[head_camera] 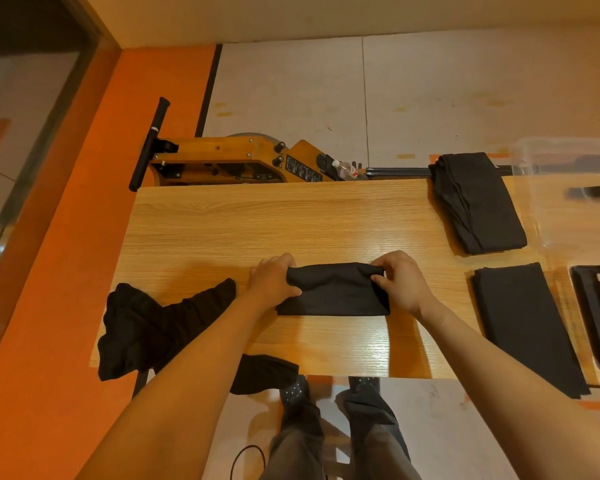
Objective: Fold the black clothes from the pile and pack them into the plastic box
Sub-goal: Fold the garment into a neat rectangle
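In the head view, a black garment (336, 289) lies folded into a band near the front middle of the wooden tabletop (291, 216), its long axis running left to right, parallel to the front edge. The left hand (274, 278) grips its left end, fingers curled over the far fold and thumb on top; the right hand (400, 280) pinches the right end the same way, so both are clamped on the cloth with the upper layer lifted slightly. An unfolded pile of black clothes (146, 327) sprawls over the left front corner, part of it hanging below the edge. Two folded pieces lie to the right: one folded stack (478, 202) at the far edge, its long axis running front to back and tilted a little, and a flat folded piece (523, 323) nearer, also lengthwise front to back. The clear plastic box (568, 157) sits at the far right, blurred. Beyond the tabletop stands a wooden machine (229, 161) bearing a black label whose writing is too small to read, with a small bottle (345, 169) beside it.
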{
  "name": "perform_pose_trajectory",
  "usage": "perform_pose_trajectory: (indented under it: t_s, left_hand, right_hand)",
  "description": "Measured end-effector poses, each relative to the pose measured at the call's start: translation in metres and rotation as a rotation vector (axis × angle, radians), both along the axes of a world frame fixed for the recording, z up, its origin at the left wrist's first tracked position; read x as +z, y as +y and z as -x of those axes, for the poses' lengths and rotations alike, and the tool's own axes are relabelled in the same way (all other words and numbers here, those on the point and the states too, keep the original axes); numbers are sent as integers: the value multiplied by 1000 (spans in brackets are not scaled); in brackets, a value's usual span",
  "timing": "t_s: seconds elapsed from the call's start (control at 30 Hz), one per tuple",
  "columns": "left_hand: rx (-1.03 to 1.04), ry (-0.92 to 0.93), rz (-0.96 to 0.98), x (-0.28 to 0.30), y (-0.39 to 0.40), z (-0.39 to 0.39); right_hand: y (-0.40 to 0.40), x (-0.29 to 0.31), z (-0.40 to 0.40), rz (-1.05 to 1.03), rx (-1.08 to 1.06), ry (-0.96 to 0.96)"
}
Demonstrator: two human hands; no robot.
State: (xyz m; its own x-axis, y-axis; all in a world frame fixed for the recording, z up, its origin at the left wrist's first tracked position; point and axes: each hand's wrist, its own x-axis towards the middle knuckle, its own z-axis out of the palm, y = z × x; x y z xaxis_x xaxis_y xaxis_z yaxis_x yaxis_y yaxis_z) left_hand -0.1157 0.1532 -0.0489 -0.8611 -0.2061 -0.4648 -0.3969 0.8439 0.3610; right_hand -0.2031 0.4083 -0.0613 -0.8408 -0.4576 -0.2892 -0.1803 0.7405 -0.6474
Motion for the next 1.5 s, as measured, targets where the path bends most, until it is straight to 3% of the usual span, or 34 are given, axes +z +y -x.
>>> perform_pose_trajectory:
  t_s: [0.17, 0.33, 0.63, 0.93, 1.23, 1.5]
  left_hand:
    - [228, 46, -391, 0, -3, -11]
    - [195, 83, -493, 3, -9, -16]
    - [77, -64, -436, -4, -11, -8]
    - [112, 130, -440, 0, -4, 5]
    - [-121, 122, -397, 13, 11, 30]
    - [-327, 143, -350, 48, 73, 81]
  right_hand:
    - [3, 3, -8, 192, -178, -130]
    - [6, -1, -7, 266, -203, -159]
    - [5, -2, -12, 7, 122, -77]
    - [2, 14, -25, 135, -91, -65]
    - [17, 20, -61, 222, -386, -220]
    - [59, 52, -71, 258, -630, -83]
